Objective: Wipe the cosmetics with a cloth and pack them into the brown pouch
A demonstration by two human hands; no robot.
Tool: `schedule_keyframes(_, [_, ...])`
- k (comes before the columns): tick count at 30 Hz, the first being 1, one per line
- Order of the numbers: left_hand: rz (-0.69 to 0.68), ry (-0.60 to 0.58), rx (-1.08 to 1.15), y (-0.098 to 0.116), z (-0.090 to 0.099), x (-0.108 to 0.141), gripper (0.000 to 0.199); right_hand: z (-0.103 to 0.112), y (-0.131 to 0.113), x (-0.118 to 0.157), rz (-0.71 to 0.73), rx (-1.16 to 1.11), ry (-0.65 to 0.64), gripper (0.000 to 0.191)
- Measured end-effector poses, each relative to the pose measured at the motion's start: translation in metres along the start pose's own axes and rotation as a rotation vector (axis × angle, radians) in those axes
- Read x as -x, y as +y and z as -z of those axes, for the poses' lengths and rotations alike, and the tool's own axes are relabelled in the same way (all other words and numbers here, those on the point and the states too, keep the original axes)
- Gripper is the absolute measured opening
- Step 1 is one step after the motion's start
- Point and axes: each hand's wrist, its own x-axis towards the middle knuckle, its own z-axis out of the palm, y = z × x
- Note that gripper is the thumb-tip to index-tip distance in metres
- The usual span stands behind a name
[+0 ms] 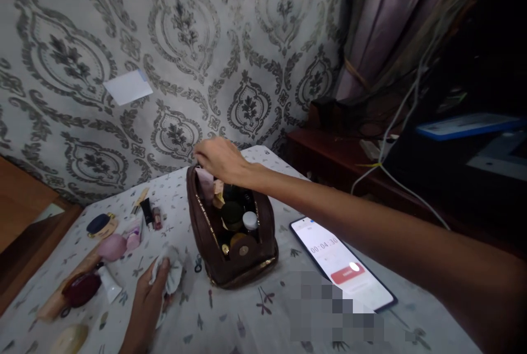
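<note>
A brown toiletry bag (234, 280) stands unzipped on the patterned cloth. Inside are a dark round jar (233, 214), a small jar with a white lid (250, 220), a pink item (205, 184) and a yellowish packet (218, 195). My right hand (220, 159) reaches across to the bag's far end, its fingers curled closed at the rim; the fingertips are partly hidden. To the left of the bag, my left hand (154, 288) is closed round a crumpled white cloth (169, 271).
On the left lie a navy-lidded compact (101, 225), a pink rounded item (112, 247), a black tube (146, 214), a white tube (109, 284) and a dark red oval case (82, 288). A phone (343, 266) showing a timer lies at right. White cables (401, 118) hang beyond.
</note>
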Motion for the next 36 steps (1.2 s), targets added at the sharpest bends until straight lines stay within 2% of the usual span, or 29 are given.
schedule_keyframes(3, [-0.067,-0.033,-0.020,-0.003,0.003,-0.003,0.055,0.009,0.012,0.010,0.030,0.074,0.192,0.027])
schedule_keyframes(5, [-0.104,-0.025,-0.023,-0.004,0.004,-0.004,0.055,0.013,0.020,0.017,-0.031,0.127,0.233,0.029])
schedule_keyframes(7, [-0.118,0.004,-0.017,-0.004,0.004,-0.004,0.057,0.015,0.028,0.022,-0.103,0.174,0.185,0.030])
schedule_keyframes(9, [-0.087,0.011,-0.015,-0.001,0.004,-0.002,0.058,0.015,0.033,0.028,-0.160,0.192,0.071,0.032])
schedule_keyframes(13, [-0.024,-0.063,-0.019,0.007,0.005,0.001,0.059,0.014,0.035,0.035,-0.189,0.188,-0.118,0.037])
schedule_keyframes(17, [-0.071,-0.057,0.013,0.009,0.006,0.001,0.059,0.014,0.037,0.034,-0.179,0.198,-0.142,0.039])
schedule_keyframes(20, [-0.028,-0.092,0.008,0.004,0.008,-0.003,0.059,0.015,0.039,0.032,-0.181,0.186,-0.150,0.043])
schedule_keyframes(22, [-0.012,-0.088,-0.011,0.001,0.009,-0.005,0.059,0.015,0.040,0.032,-0.181,0.191,-0.147,0.038])
schedule_keyframes(25, [-0.066,-0.051,-0.045,-0.002,0.009,-0.005,0.060,0.013,0.042,0.034,-0.117,0.204,-0.125,0.030])
schedule_keyframes(28, [-0.134,-0.018,-0.055,-0.003,0.007,-0.006,0.058,0.014,0.045,0.035,-0.007,0.171,-0.140,0.032])
schedule_keyframes(33, [0.027,-0.103,-0.035,-0.006,0.005,-0.008,0.057,0.023,0.049,0.030,0.061,0.045,-0.223,0.046])
schedule_keyframes(36, [0.059,-0.103,0.009,-0.011,0.003,-0.008,0.055,0.028,0.053,0.028,0.091,-0.032,-0.283,0.051])
